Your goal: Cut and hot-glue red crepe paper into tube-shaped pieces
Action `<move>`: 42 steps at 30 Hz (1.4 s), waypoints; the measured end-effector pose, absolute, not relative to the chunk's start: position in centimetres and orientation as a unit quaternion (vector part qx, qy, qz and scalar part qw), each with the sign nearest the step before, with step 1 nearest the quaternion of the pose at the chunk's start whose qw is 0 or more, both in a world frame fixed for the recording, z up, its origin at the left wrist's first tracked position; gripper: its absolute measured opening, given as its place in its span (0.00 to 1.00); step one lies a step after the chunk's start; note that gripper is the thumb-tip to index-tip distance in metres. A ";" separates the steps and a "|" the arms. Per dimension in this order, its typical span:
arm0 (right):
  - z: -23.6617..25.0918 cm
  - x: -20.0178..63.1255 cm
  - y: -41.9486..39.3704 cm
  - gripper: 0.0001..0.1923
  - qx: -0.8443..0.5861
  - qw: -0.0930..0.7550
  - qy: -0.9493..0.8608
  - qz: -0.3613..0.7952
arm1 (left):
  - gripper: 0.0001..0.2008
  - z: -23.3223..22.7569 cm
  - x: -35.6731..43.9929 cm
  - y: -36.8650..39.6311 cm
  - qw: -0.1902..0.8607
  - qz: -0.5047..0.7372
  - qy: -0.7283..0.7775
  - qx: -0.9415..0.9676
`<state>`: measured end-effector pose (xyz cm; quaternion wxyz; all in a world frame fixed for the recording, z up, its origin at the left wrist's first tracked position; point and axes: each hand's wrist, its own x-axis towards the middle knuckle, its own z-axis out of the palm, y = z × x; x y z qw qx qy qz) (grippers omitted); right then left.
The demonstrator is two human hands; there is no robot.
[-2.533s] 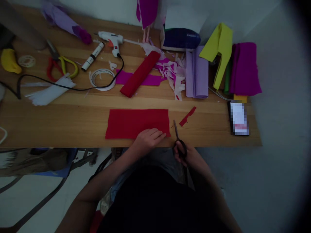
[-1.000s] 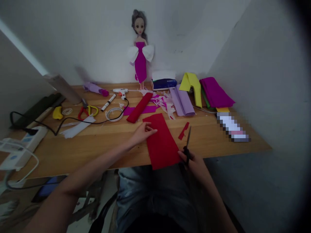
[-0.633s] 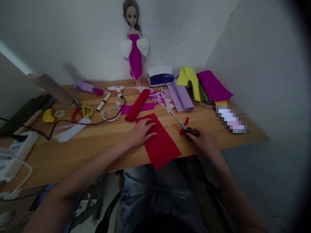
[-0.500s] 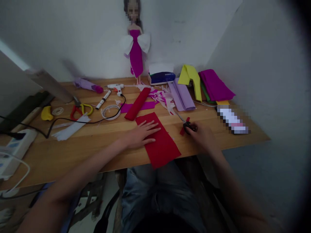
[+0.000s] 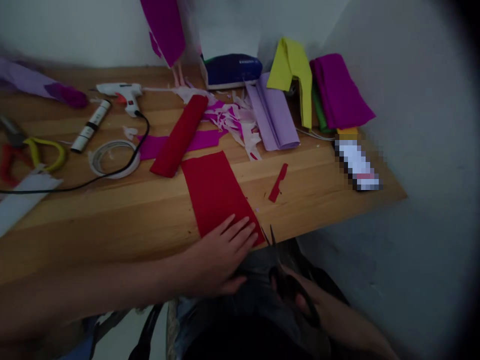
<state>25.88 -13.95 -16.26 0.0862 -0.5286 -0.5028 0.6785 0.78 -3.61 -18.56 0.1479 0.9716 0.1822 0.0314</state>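
A flat red sheet (image 5: 212,187) lies on the wooden table (image 5: 112,215), its near end at the front edge. My left hand (image 5: 221,252) lies flat on that near end, fingers spread. Below the table edge my right hand (image 5: 311,305) grips black scissors (image 5: 279,265) by the handles. The blades are slightly parted and point up at the sheet's near right corner. A small red scrap (image 5: 278,182) lies to the right of the sheet.
A red roll (image 5: 179,136), magenta strips, paper scraps (image 5: 240,120), lilac (image 5: 272,112), yellow (image 5: 292,70) and magenta (image 5: 339,90) folded sheets lie behind. A glue gun (image 5: 118,92) with black cable, tape ring (image 5: 112,159), marker (image 5: 90,126) and pliers (image 5: 35,152) are at left. A phone (image 5: 356,164) is at right.
My view dropped toward the table. My left hand slid down the red sheet to its near end. My right hand brought the scissors from beside the scrap to below the sheet's corner.
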 end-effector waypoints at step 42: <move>-17.3 21.1 -13.7 0.31 -0.657 0.080 -0.420 0.621 | 0.21 -20.7 0.0 -4.0 0.038 0.132 0.230 0.963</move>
